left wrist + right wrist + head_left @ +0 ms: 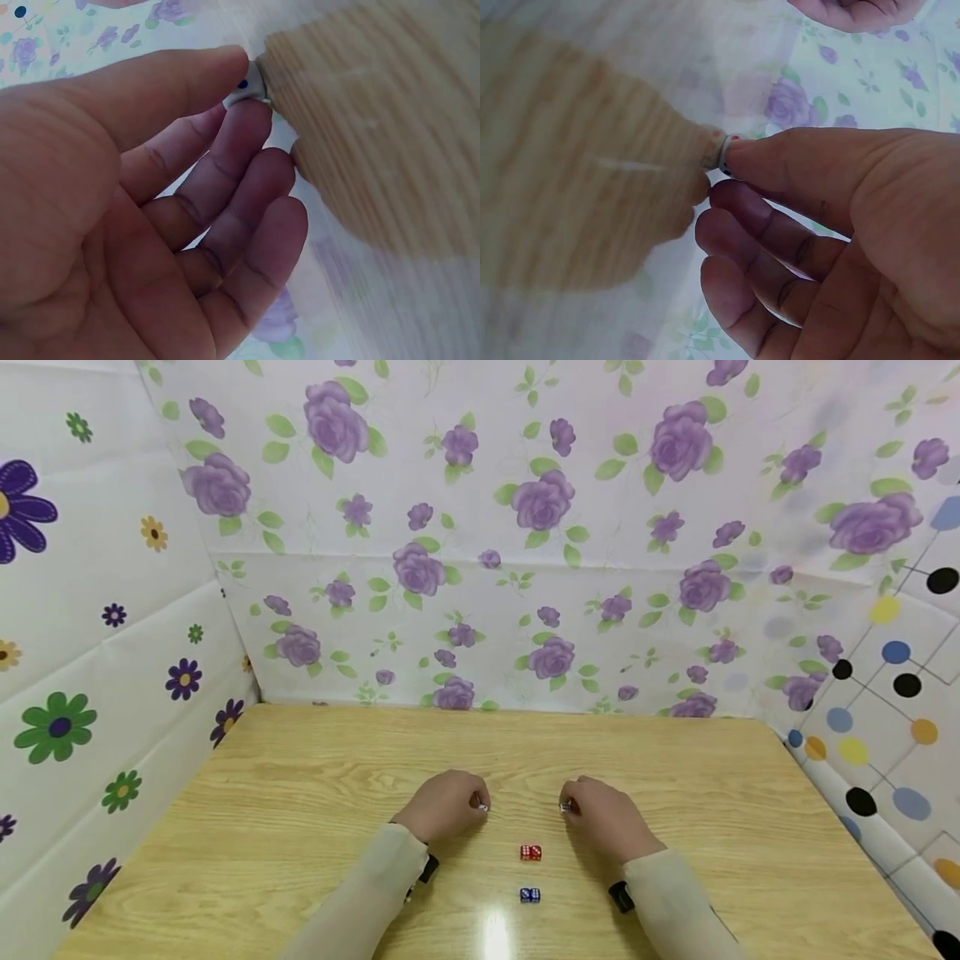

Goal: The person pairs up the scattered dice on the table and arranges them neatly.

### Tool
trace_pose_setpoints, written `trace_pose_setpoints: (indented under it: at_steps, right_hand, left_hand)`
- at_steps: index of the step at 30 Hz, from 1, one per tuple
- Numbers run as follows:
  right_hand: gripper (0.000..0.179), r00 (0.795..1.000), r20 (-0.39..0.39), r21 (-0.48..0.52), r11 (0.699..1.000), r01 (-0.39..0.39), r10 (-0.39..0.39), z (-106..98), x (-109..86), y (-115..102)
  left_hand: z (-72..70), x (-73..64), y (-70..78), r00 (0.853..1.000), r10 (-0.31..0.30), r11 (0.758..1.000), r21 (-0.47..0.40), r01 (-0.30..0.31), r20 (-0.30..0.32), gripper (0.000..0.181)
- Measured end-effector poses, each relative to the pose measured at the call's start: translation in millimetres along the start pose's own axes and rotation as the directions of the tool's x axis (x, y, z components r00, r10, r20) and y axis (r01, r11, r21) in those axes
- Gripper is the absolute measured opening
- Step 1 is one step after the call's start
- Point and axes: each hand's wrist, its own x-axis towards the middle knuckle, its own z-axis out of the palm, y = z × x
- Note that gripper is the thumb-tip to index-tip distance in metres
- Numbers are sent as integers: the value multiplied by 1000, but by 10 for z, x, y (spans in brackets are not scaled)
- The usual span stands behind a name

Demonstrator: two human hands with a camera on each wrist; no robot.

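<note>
1. Two white dice are being handled, one at the fingertips of each hand.
2. The left hand pinches the left die between its thumb and leading fingers; the remaining fingers curl loosely below it, gripping nothing.
3. The right hand pinches the right die at its thumb tip; the finger opposite is hidden behind the thumb. Its other visible fingers bend loosely below.
4. Both dice sit low over the bench, the two pinches facing each other, apart. Whether either die touches the wood, I cannot tell.
5. Between the two sets of fingers, but nearer the person, lie the red dice, side by side; nearer again, the blue dice, likewise paired.
6. To handle this well, I would pinch lightly on opposite faces and level each die so its underside meets the wood flat.
7. On any release, part thumb and finger evenly, since a lopsided opening could tip something this small. Lift the loose fingers so they don't drag.
</note>
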Motion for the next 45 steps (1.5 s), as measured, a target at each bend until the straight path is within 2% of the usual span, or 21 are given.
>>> trace_pose_setpoints:
  at_steps: [8,16,36,41,45]
  right_hand:
    - [12,1000,22,15,1000,-15,15,-5,-9,-18]
    - [9,996,42,57,995,-85,82,22,-38,-41]
    - [9,994,45,75,992,-102,99,26,-27,-42]
    - [9,995,40,55,994,-92,90,35,-18,-46]
    - [8,995,52,51,995,-89,86,32,-5,-71]
  left_hand:
    - [-76,-59,46,998,-60,998,-35,60,21,10]
    - [-45,-77,93,997,-80,997,-16,80,6,12]
    - [-43,-95,142,998,-64,998,10,64,-4,15]
    - [-20,-74,155,999,-42,999,26,42,-8,12]
    - [-23,-59,175,1000,-21,999,25,20,15,12]
